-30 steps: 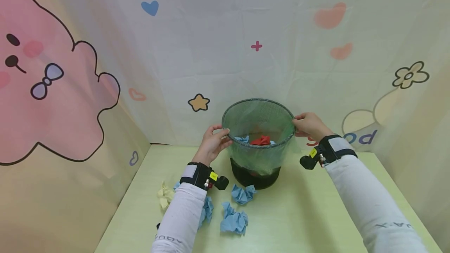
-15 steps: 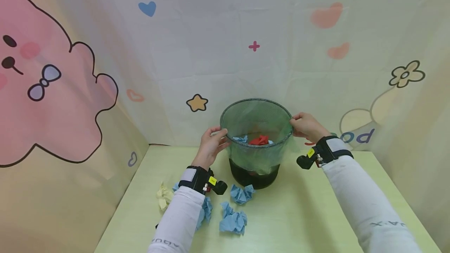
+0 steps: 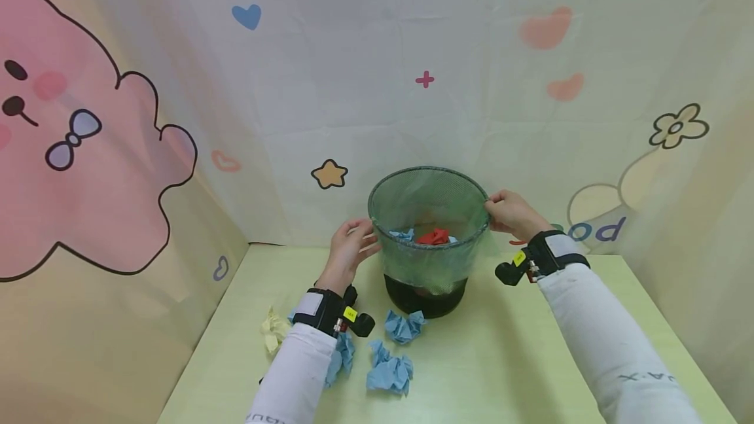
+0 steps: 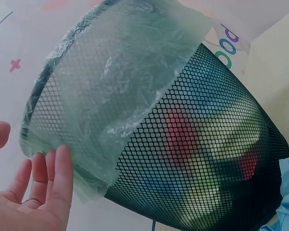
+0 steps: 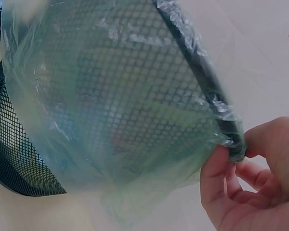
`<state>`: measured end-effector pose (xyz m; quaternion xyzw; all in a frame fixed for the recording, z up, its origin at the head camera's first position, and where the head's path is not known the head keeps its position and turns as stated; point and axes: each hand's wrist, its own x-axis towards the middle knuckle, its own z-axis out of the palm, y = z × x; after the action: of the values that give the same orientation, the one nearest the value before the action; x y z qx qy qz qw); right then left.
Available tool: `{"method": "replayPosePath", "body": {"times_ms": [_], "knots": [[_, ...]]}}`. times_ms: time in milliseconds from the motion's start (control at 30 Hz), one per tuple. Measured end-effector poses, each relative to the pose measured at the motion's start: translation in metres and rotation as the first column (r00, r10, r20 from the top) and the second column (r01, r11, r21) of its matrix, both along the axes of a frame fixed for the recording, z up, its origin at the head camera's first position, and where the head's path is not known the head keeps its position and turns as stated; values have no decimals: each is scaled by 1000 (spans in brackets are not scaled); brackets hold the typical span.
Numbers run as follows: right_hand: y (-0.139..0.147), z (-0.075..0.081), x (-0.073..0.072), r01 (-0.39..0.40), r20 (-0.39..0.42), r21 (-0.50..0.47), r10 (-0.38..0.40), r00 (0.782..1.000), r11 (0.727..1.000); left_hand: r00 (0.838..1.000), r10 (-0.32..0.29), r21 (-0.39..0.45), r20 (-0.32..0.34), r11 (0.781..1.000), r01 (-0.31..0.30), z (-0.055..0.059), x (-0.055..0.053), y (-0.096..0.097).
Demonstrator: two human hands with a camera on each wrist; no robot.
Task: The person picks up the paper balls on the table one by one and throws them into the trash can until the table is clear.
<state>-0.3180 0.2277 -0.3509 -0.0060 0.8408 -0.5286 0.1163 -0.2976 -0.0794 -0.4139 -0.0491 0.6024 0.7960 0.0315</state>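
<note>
A black mesh wastebasket [image 3: 425, 300] stands upright on the table near the back wall. A thin green plastic bag [image 3: 424, 267] lines it and is folded down over the rim. Inside lie crumpled papers, among them a red one [image 3: 434, 236] and a blue one [image 3: 403, 235]. My right hand [image 3: 514, 213] pinches the lined rim on the right, thumb on one side and fingers on the other, as the right wrist view shows. At the left side, my left hand [image 3: 349, 250] has thumb and fingers spread apart, fingertips right at the bag [image 4: 135, 86] below the rim.
Crumpled blue papers [image 3: 391, 370] lie on the table [image 3: 471, 371] in front of the basket, with another blue paper [image 3: 405, 326] close to its base. A crumpled yellow paper [image 3: 273, 331] is at the left, beside my left forearm. A printed curtain [image 3: 365, 84] hangs behind.
My left hand has let go of the rim and drawn slightly left and down. My right hand still holds the rim on its side, and the basket has stayed in place.
</note>
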Motion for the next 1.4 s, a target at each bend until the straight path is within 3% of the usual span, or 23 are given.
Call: {"method": "replayPosePath", "body": {"times_ms": [167,433,600,700,833,1033,1100,1300,1400], "knots": [[-1,0,0,8,-1,0,-8,1000,1000,999,18,6,-34,1000,-18,-7,8,-7],[-1,0,-1,9,5,5,-9,1000,1000,996,15,-85,-91,996,-23,-16,25,-16],[-2,0,-1,9,-2,0,-9,1000,1000,989,-35,-165,-147,986,11,-19,40,-16],[-2,-1,-1,8,-6,-6,-8,1000,1000,979,-93,-266,-182,963,42,-24,49,-15],[-2,-2,-1,10,-8,-9,-10,1000,1000,953,-194,-424,-232,902,80,-31,59,-14],[-1,-4,-2,14,-11,-16,-14,1000,1000,908,-318,-581,-273,807,108,-42,75,-11],[-1,-4,-1,13,-10,-15,-13,1000,1000,894,-345,-640,-287,764,90,-47,82,-9],[-1,-4,0,10,-11,-17,-10,1000,1000,827,-454,-797,-332,604,11,-63,101,-6],[-1,-4,-1,5,-16,-17,-5,1000,1000,809,-501,-856,-308,516,-7,-70,109,-5]]}}
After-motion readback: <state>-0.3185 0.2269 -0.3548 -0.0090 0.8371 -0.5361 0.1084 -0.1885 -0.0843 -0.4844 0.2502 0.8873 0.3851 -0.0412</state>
